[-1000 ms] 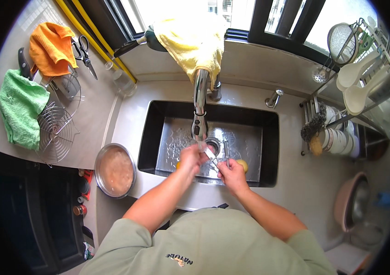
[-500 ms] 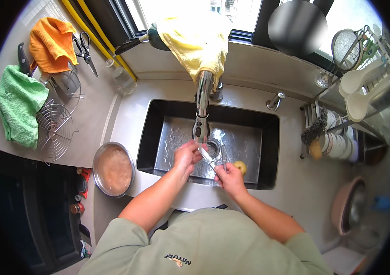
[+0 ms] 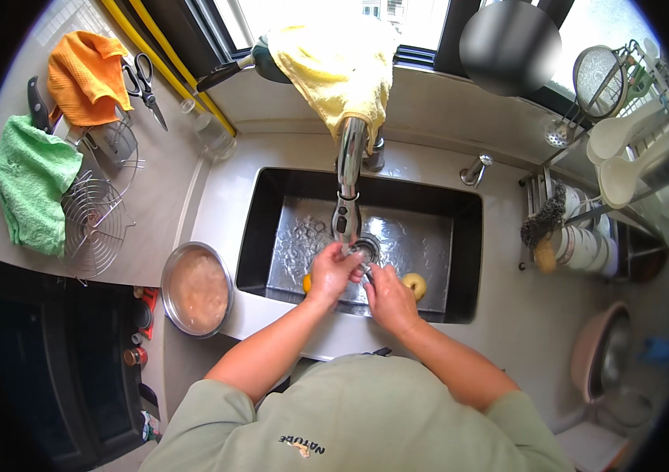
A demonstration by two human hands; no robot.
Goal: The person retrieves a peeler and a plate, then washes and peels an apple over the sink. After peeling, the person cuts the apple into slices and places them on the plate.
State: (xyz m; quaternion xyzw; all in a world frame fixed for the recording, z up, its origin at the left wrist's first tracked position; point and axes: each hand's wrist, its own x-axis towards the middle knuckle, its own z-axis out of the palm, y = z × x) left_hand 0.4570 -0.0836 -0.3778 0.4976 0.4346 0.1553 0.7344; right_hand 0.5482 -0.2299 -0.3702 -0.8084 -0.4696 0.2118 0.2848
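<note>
Under the chrome tap's spray head point(image 3: 346, 219), my left hand point(image 3: 333, 271) has its fingers closed round the blade of a small metal knife point(image 3: 361, 259). My right hand point(image 3: 389, 297) grips that knife's handle, low in the sink point(image 3: 448, 252). Part of the knife is hidden by my fingers, and water runs over them. A pale yellow, round fruit or vegetable point(image 3: 414, 284) lies just right of my right hand. Another yellow item point(image 3: 307, 283) shows partly behind my left wrist.
A steel bowl of pinkish contents point(image 3: 197, 289) is left of the sink. The left counter holds green point(image 3: 35, 181) and orange point(image 3: 86, 75) cloths, scissors point(image 3: 145, 90) and wire racks point(image 3: 94, 224). A dish rack point(image 3: 570, 244) and pink basin point(image 3: 592, 354) are at right; a yellow towel point(image 3: 334, 71) drapes behind.
My left fingers have moved onto the knife's blade, covering more of it. My right hand has turned and drawn slightly toward the left, closer to my left hand.
</note>
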